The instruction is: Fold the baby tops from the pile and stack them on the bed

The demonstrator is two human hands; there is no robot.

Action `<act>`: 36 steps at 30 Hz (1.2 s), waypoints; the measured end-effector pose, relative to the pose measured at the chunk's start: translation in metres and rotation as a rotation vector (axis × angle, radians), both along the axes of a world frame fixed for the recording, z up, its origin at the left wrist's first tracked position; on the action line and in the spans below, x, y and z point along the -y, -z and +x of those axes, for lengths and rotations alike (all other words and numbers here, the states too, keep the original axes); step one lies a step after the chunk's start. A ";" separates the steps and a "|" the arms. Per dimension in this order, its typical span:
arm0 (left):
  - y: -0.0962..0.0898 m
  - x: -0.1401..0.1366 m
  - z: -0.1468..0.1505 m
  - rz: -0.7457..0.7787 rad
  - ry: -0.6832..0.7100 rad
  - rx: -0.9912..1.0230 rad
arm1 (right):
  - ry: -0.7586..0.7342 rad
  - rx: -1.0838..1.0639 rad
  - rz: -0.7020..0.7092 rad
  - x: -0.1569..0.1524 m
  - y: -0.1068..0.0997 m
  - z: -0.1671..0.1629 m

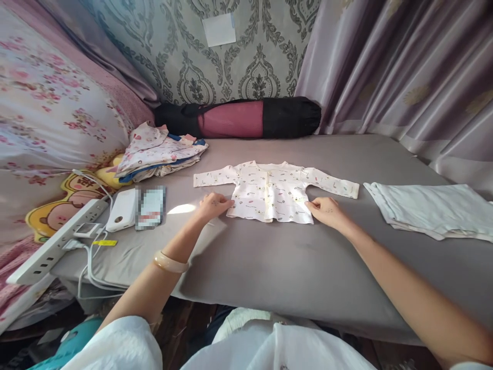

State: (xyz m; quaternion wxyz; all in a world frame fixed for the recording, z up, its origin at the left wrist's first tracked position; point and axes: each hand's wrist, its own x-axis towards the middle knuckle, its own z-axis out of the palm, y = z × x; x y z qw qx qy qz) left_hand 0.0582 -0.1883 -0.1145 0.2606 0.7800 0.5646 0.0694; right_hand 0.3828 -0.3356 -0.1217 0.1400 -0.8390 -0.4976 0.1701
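A small white baby shirt (252, 192) with a scattered print and a buttoned front lies spread flat, both long sleeves stretched out sideways. At its lower left side edge, my left hand (215, 205) pinches the fabric between thumb and fingers. My right hand (325, 211) pinches the opposite side edge near the hem in the same way. A pale bangle (170, 262) circles my left wrist. Folded pale green clothes (427, 208) lie to the right of the shirt, apart from my right hand.
The grey-covered table (277, 272) has a pile of folded clothes (162, 151) at back left. A black and pink rolled bag (231, 118) lies along the wall. A power strip (57, 241), white power bank (123, 209), blurred phone-like object (150, 207) and cables sit left.
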 end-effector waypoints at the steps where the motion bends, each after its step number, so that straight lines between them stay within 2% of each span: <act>1: -0.001 0.004 0.002 -0.011 0.006 -0.015 | 0.003 -0.016 -0.023 0.002 -0.001 -0.004; 5: -0.008 0.017 0.009 -0.017 0.006 -0.078 | 0.011 -0.062 -0.125 0.012 -0.006 -0.013; 9: -0.013 0.025 0.010 -0.015 0.008 -0.085 | -0.019 -0.086 -0.117 0.019 -0.008 -0.014; 13: -0.011 0.027 0.005 -0.024 -0.055 0.017 | -0.014 -0.064 -0.106 0.021 -0.009 -0.010; 18: -0.006 0.023 0.000 -0.029 -0.077 0.168 | -0.021 -0.008 -0.167 0.022 -0.010 -0.005; 22: -0.006 0.018 0.005 -0.221 -0.128 0.344 | -0.070 0.079 -0.220 0.021 -0.019 -0.006; 24: -0.007 0.015 0.009 -0.325 -0.216 0.422 | -0.059 0.190 -0.155 0.018 -0.024 -0.011; 26: -0.007 0.010 0.013 -0.387 -0.292 0.484 | -0.062 0.298 -0.007 0.012 -0.027 -0.020; 28: -0.005 0.006 0.017 -0.434 -0.328 0.536 | -0.145 0.318 0.139 0.002 -0.025 -0.031; 30: -0.003 0.004 0.019 -0.473 -0.334 0.566 | -0.282 0.258 0.225 -0.012 -0.017 -0.043; 33: -0.002 0.002 0.021 -0.511 -0.302 0.600 | -0.442 0.239 0.256 -0.033 0.000 -0.055; 36: -0.002 0.003 0.020 -0.493 -0.277 0.600 | -0.435 0.295 0.187 -0.047 0.017 -0.058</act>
